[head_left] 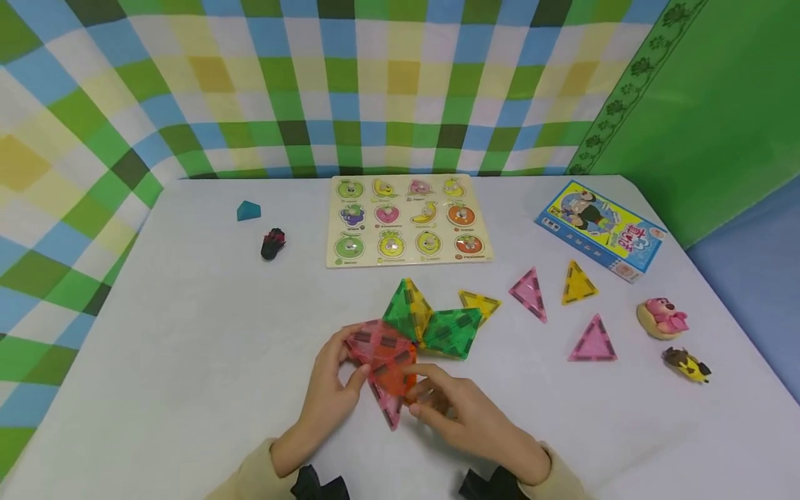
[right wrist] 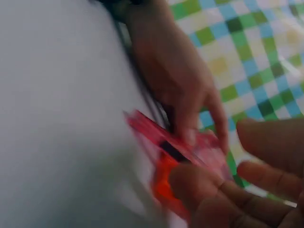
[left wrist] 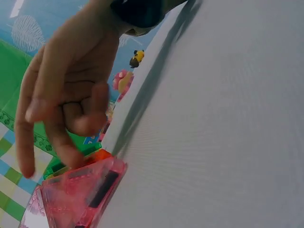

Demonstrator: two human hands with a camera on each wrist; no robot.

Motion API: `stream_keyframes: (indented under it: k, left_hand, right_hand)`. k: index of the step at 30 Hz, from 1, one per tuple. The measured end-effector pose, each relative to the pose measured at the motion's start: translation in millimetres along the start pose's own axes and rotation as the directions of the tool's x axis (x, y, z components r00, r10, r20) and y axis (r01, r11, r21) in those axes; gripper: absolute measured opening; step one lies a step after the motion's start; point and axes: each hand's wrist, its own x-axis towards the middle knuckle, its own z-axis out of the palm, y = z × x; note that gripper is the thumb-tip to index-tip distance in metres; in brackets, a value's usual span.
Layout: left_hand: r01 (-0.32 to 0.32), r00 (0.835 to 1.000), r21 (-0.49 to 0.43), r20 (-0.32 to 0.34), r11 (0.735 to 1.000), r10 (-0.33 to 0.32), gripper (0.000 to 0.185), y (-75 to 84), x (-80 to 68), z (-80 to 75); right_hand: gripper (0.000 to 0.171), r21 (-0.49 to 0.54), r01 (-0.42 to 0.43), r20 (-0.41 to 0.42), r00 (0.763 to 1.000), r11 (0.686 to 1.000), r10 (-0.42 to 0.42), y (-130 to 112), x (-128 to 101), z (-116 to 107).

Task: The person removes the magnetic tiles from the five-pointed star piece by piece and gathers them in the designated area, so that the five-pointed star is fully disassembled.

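Note:
A cluster of translucent magnetic tiles lies at the table's middle: pink tiles (head_left: 373,344), an orange tile (head_left: 395,375), green tiles (head_left: 451,332) and a yellow one (head_left: 417,305). My left hand (head_left: 331,389) holds the pink tile's left edge, thumb on top; the left wrist view shows its fingers (left wrist: 57,137) resting on the pink tile (left wrist: 76,194). My right hand (head_left: 459,413) pinches the orange tile's lower right edge, and its fingertips (right wrist: 199,190) sit against the orange tile (right wrist: 164,185) in the blurred right wrist view.
Loose triangles lie to the right: yellow (head_left: 478,303), pink (head_left: 530,292), yellow (head_left: 578,283), pink (head_left: 594,342). A fruit peg puzzle board (head_left: 409,260) sits behind, a blue box (head_left: 600,229) far right, toy figures (head_left: 664,318) (head_left: 686,364) near the right edge, a teal block (head_left: 248,210) and dark toy (head_left: 272,243) left.

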Motion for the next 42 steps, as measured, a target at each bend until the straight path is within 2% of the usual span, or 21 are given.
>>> stream_keyframes:
  k: [4,7,10,13,19,20,22,25,27,34,38,42]
  left_hand:
    - [0.002,1.0,-0.004,-0.008,1.0,-0.002,0.065,0.1,-0.4,0.2]
    - [0.007,1.0,0.012,-0.021,1.0,-0.007,0.065,0.1,-1.5,-0.2]
    - [-0.014,1.0,0.012,-0.016,1.0,0.014,0.063,0.2,-1.6,0.1]
    - [-0.053,0.999,0.025,-0.012,0.998,0.053,0.061,-0.8,-1.5,1.1]
    - [-0.1,0.995,0.065,-0.015,0.993,0.101,0.062,-3.7,-3.7,1.9]
    - [-0.099,0.995,0.065,-0.014,0.993,0.1,0.062,-4.1,-4.1,1.9]
    - [-0.092,0.996,0.042,-0.01,0.995,0.092,0.061,5.0,-2.3,0.9]
    - [-0.073,0.997,0.006,-0.006,0.997,0.073,0.06,18.9,1.6,-0.6]
    - [-0.058,0.998,-0.008,-0.007,0.998,0.058,0.059,28.3,4.2,-1.6]
    - [-0.031,1.0,-0.026,-0.002,0.999,0.031,0.057,27.8,2.4,-3.2]
    - [-0.019,1.0,-0.044,0.003,0.999,0.019,0.053,28.9,2.4,-3.3]
    - [0.029,0.999,-0.051,0.015,0.998,-0.028,0.057,32.4,3.7,-2.1]
  right_hand:
    - [0.049,-0.02,-0.063,0.01,0.998,0.998,0.063,-5.4,1.5,16.4]
    - [0.054,0.045,-0.08,0.032,0.996,0.996,0.078,-6.0,0.7,21.2]
    - [0.051,0.111,-0.075,0.03,0.997,0.991,0.072,-5.9,0.4,27.5]
    - [0.043,0.137,-0.056,-0.038,0.997,0.989,0.062,-4.4,1.4,35.1]
    - [0.028,0.029,-0.007,-0.236,0.972,1.0,0.014,-3.2,1.9,44.2]
    - [0.028,0.016,-0.004,-0.253,0.967,1.0,0.007,-7.1,2.5,43.2]
    - [0.031,0.036,0.001,-0.265,0.964,0.999,0.008,-9.7,2.7,42.2]
    - [0.035,0.117,0.011,-0.233,0.972,0.993,0.016,-9.0,2.6,39.9]
    - [0.036,0.176,0.014,-0.213,0.977,0.984,0.024,-0.4,1.3,39.7]
    - [0.022,0.274,-0.051,-0.215,0.97,0.96,0.113,8.0,1.3,37.2]
    - [0.025,0.231,-0.043,-0.257,0.961,0.972,0.104,6.9,1.2,35.4]
    - [0.029,0.16,-0.028,-0.313,0.947,0.987,0.077,4.9,1.2,30.9]
